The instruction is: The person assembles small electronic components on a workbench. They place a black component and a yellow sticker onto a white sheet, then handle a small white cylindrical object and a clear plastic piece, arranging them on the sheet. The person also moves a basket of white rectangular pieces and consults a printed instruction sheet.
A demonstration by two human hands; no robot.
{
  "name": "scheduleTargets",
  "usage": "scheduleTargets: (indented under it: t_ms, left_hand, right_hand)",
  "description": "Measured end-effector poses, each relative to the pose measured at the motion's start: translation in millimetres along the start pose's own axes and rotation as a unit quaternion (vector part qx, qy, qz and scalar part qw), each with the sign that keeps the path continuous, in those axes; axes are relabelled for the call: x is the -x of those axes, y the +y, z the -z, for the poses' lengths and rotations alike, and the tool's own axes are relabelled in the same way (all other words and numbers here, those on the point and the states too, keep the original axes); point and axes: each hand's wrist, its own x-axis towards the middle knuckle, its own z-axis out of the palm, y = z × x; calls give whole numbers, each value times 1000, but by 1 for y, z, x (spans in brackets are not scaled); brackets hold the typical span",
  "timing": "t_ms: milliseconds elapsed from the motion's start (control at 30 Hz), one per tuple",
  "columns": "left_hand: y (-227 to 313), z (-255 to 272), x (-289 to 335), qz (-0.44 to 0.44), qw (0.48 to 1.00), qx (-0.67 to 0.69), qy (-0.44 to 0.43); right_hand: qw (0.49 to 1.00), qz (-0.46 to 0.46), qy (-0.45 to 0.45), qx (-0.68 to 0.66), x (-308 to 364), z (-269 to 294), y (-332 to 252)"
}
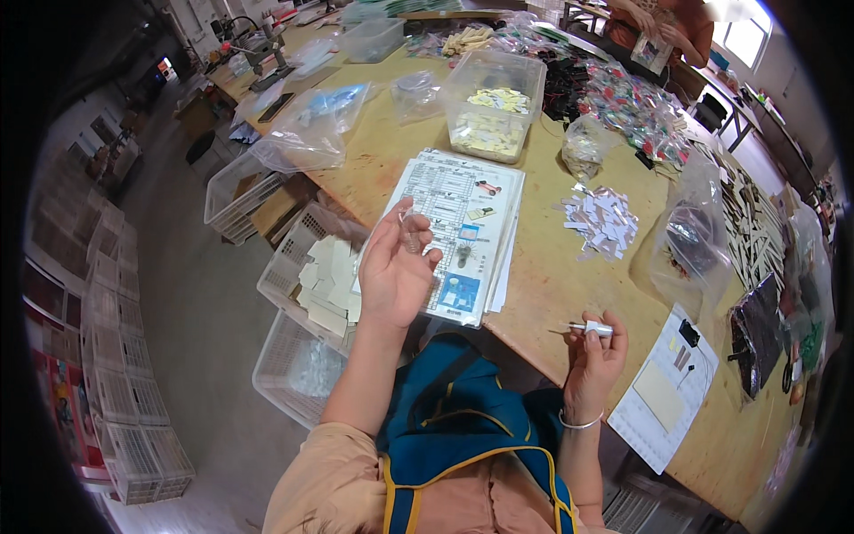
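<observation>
My left hand (398, 280) is raised over the printed sheets, palm up with its fingers curled. Between its thumb and fingers is a small clear piece (410, 236), perhaps plastic; its exact kind is hard to make out. My right hand (594, 360) is at the table's front edge, pinching a small white cylinder (594, 328) with a thin dark rod sticking out to the left. Under the left hand lies a stack of printed sheets (449, 191) with tables and small pictures, in a clear cover.
On the wooden table (543, 294) are a clear bin (492, 142) of yellowish pieces, a pile of white slips (598, 222), plastic bags (689, 240) and a clipboard (663, 392). Crates (307, 267) stand at the left edge. Across the table another person's hands (658, 31) hold something.
</observation>
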Motion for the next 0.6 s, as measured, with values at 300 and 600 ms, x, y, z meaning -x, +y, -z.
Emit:
scheduleTargets:
  t_ms: [300, 600]
  left_hand:
    - [18, 16, 1, -100, 989, -109, 23]
    - [31, 38, -3, -197, 936, -293, 10]
  right_hand:
    - [1000, 4, -4, -14, 1, 1, 0]
    - [1000, 1, -10, -8, 1, 0, 0]
